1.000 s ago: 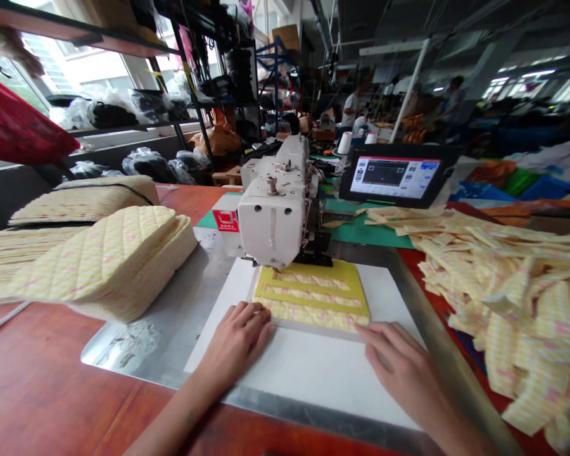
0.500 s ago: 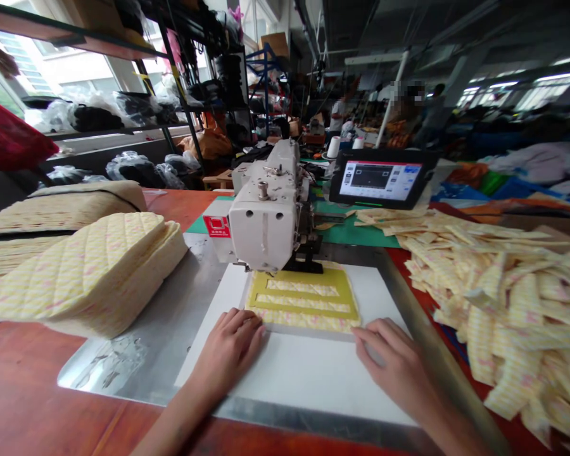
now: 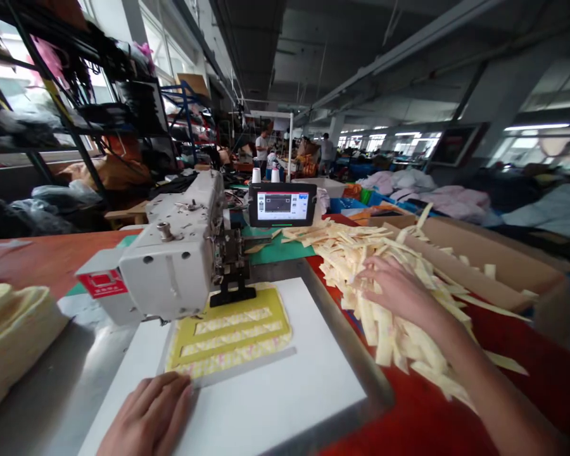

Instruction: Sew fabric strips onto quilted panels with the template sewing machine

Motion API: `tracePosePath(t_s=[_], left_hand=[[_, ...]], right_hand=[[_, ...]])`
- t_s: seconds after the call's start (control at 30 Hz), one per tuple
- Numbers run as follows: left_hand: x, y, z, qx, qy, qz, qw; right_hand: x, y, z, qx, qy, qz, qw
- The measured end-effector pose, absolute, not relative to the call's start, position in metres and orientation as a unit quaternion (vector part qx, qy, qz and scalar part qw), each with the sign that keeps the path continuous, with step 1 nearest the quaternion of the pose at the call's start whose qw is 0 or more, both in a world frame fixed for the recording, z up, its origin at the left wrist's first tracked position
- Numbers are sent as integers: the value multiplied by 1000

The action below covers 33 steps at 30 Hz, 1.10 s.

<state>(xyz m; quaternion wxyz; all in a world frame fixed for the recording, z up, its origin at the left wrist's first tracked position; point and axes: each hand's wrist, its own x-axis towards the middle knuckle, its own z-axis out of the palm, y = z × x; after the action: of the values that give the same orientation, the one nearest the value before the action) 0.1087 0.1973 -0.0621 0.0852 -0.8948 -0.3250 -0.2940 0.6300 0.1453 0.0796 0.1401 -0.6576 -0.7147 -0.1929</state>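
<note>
My left hand (image 3: 149, 411) lies flat on the white board (image 3: 285, 386), its fingertips by the lower left corner of a quilted fabric piece (image 3: 261, 347). A yellow-green slotted template (image 3: 237, 336) covers that piece, and the patterned fabric shows through its slots. Above the template's back part is the black presser foot (image 3: 232, 296) of a white sewing machine (image 3: 166, 266). Over on the right, my right hand (image 3: 392, 285) is at a heap of pale yellow fabric strips (image 3: 384, 339), fingers apart. Nothing gripped shows between them.
A touch screen (image 3: 282, 206) stands behind the machine near thread cones (image 3: 256, 175). Right of the heap is a cardboard box (image 3: 494, 263) with strips hanging over its edge. Stacked quilted fabric (image 3: 19, 342) sits at the left. Other people (image 3: 262, 149) are far back.
My right hand has left the board's edge and reached right to the strip heap. My left hand stays by the fabric's corner. The view has swung right.
</note>
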Motion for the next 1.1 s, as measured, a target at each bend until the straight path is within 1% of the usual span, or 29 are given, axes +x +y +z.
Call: tracePosePath(t_s=[0.03,0.07,0.1,0.2,0.23,0.3,0.37,0.43,0.47,0.53,0.57,0.63,0.7,0.73,0.83,0.97,1.03,1.1], left_hand=[[109,197,-62,-894,-328,-294,81],[111,196,-61,-893,-331,-296,77],[113,195,-60,-891,-335,-299,71],[123,188,-53,-884,-345,-313,42],[126,185,-49,-882,-348,-318,31],[134,180,-41,-880,-352,-320,7],[141,174,-33,-876,-352,-327,-21],[147,168,-24,-870,-348,-343,-68],[151,165,-20,-861,-352,-353,-101],[161,162,-11,-820,-382,-380,-193],[167,161,-6,-785,-402,-397,-254],[182,164,0,-689,-429,-435,-390],[198,169,2,-591,-419,-462,-512],[206,171,2,-550,-410,-468,-557],[222,174,-6,-471,-398,-481,-623],[228,168,-19,-430,-403,-485,-646],[228,164,-24,-441,-411,-482,-635],[227,162,-28,-454,-410,-481,-628]], right_hand=[[638,145,80,-654,-724,-175,134],[641,147,81,-648,-726,-174,148],[639,149,85,-640,-720,-196,184],[611,160,110,-595,-643,-345,339],[597,163,122,-578,-620,-376,373],[569,170,144,-553,-630,-370,401],[544,177,159,-533,-665,-316,417],[521,183,161,-522,-672,-238,468],[510,186,156,-517,-668,-177,505],[486,189,136,-501,-669,16,549],[473,189,121,-486,-668,135,547],[447,186,85,-456,-645,354,500],[423,179,47,-445,-592,503,445],[414,174,31,-437,-571,549,426],[397,159,-4,-431,-534,604,405],[396,146,-19,-423,-513,642,381],[398,145,-21,-425,-508,633,401],[400,148,-24,-437,-503,597,447]])
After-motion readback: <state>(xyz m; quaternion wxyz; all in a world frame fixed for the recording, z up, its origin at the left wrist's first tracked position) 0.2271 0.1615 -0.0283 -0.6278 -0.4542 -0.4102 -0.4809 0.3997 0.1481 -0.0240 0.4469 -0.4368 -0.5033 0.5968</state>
